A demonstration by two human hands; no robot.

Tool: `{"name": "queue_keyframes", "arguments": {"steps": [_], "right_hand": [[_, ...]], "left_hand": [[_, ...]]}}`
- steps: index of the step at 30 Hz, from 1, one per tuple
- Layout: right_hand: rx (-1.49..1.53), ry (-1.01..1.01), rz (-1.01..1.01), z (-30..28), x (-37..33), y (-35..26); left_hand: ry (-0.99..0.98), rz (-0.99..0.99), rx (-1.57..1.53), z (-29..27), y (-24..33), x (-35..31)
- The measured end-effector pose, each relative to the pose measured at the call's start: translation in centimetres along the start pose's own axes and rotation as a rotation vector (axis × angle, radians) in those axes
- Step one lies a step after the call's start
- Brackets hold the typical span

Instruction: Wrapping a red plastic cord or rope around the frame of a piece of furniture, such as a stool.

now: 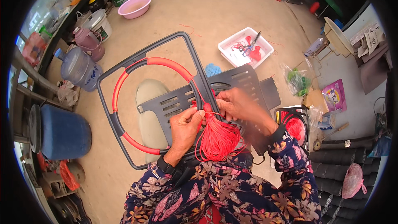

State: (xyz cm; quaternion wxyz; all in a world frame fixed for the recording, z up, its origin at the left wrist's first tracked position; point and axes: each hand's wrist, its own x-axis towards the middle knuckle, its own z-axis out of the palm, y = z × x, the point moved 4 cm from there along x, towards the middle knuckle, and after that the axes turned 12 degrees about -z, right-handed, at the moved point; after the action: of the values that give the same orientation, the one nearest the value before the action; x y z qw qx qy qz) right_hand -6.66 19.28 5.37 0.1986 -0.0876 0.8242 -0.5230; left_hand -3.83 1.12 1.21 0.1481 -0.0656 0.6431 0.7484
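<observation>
A red cord tassel (217,139) hangs over my lap, its knotted head against the black frame's bar. My left hand (185,130) is closed, thumb and fingers pinching beside the tassel's head. On the other side my right hand (236,103) is closed in a pinch on a thin red cord that runs from the head; its back is slightly blurred. The squarish black frame (146,50) leans tilted across my lap, with a ring (168,64) inside it partly wrapped in red. Beneath it lies a slotted black panel (244,76), partly hidden by my hands.
A white tray (224,52) with scissors (247,50) and red cord bits sits on the floor ahead. A pink basin (134,7), water jug (83,68) and blue barrel (64,132) stand left. At right are a black crate (307,130) with red cord and stacked dark rolls (333,170).
</observation>
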Motion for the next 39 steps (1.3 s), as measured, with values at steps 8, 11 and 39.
{"name": "queue_keyframes", "arguments": {"steps": [8,11,39], "right_hand": [[0.562,-0.223,0.052,2.5,0.3,0.2],[0.543,-0.038,-0.011,2.0,1.2,0.0],[-1.082,0.232,-0.69,5.3,4.0,-5.1]], "left_hand": [[-0.083,-0.095,-0.038,-0.9,1.2,-1.5],[-0.086,-0.055,0.049,-1.4,1.1,-1.6],[-0.288,-0.438,-0.128,0.8,-1.2,-0.5]]}}
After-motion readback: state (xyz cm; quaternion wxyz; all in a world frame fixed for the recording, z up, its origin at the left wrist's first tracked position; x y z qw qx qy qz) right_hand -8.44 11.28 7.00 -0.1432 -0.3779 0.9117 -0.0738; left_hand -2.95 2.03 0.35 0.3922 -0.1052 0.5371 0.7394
